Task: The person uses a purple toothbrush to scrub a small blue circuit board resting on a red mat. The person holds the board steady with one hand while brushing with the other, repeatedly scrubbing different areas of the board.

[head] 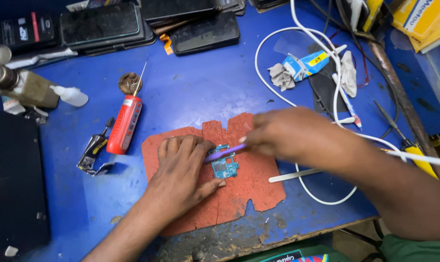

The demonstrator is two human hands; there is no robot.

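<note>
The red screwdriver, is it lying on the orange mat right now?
No, the red screwdriver lies on the bare blue table, left of the orange mat and apart from both hands.

Several dark phone screens [101, 24] are laid flat along the far edge of the blue table [195, 87], one black screen [205, 33] lying nearest its middle. A small blue and yellow carton [304, 64] is seen beside crumpled tissue. Yellow boxes [421, 19] are stacked at the far right corner.
</note>
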